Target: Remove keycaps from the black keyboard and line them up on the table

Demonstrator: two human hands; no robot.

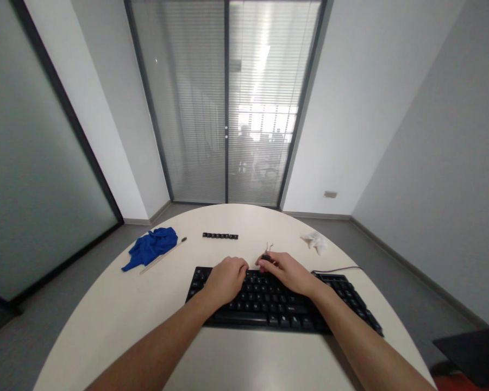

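Note:
A black keyboard (256, 296) lies across the table in front of me, its middle keys showing between my arms. My left hand (227, 279) is over its upper left part, fingers curled down at the far edge; the fingertips are hidden. Pinched in my right hand (287, 269), above the far edge right of centre, is a small wire keycap puller (268, 248). Its two thin prongs point up and away, and a small black piece shows at the fingertips. Beyond the keyboard, several black keycaps (220, 235) stand in a row.
Left on the round white table (106, 320) lie a crumpled blue cloth (152, 247) and a thin brush (163, 255). A crumpled white tissue (317, 241) sits at the right. The keyboard cable (338, 269) runs toward the right edge. A dark chair (472, 353) stands at lower right.

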